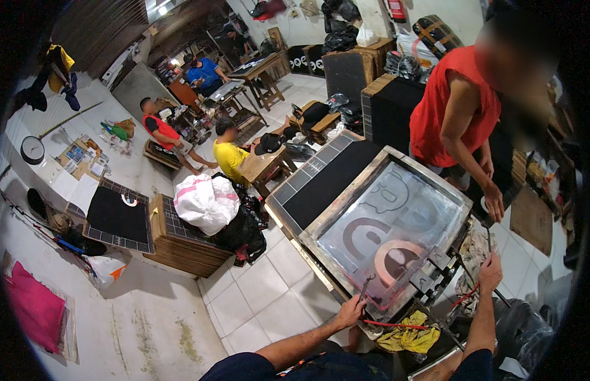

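Note:
A metal wrench (366,287) stands upright in my left hand (351,312), its open end over the near left corner of a wooden-framed printing screen (339,219). The screen's mesh carries curved shapes, one of them pinkish. My right hand (490,272) is closed around a thin dark metal rod (488,240), beside the screen's near right side. What that rod belongs to, I cannot tell. Metal hinge clamps (423,280) grip the frame's near edge between my hands. Black fabric (333,184) lies on the board left of the screen.
A person in a red sleeveless top (457,95) leans in at the right, one hand near my rod. A yellow cloth (406,333) and a red hose (396,325) lie at the near edge. Stacked boards (187,251) and a white sack (206,203) stand left. Several people work farther back.

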A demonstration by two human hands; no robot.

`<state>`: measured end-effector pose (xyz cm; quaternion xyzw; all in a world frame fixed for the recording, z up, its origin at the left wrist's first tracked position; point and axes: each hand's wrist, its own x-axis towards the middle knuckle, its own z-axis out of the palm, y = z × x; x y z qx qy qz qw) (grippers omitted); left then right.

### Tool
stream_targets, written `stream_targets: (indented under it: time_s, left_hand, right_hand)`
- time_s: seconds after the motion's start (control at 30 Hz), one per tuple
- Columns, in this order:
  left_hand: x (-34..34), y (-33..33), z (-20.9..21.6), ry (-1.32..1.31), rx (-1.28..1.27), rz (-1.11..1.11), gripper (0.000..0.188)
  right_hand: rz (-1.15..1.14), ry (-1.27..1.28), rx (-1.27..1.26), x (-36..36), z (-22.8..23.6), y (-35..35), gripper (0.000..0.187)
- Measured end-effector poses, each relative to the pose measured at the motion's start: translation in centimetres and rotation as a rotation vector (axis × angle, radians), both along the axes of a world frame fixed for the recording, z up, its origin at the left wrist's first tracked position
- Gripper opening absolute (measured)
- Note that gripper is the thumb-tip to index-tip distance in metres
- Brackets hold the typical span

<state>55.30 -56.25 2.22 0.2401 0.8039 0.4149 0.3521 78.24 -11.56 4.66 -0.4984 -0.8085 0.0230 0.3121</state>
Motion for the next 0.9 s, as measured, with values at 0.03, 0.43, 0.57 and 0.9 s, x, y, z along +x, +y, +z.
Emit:
stream_targets:
  time_s: [0.03,0.43,0.57,0.9]
  left_hand:
    - [0.0,0.0,0.0,-0.012,-0.042,0.020,0.028]
    - [2.9,-1.8,1.5,-0.110,0.245,0.402,0.025]
    - [4.5,-6.9,1.8,-0.194,0.077,0.765,0.017]
    - [10.9,-18.6,-5.6,-0.455,-0.575,0.484,0.023]
  right_hand:
    - [0.009,0.006,0.013,0.0,0.0,0.0,0.024]
    - [0.062,0.072,0.087,-0.4,-0.2,-0.1,0.025]
    - [0.016,-0.023,-0.020,-0.3,-0.2,-0.1,0.022]
    - [0.069,-0.025,0.047,-0.1,-1.0,0.4,0.021]
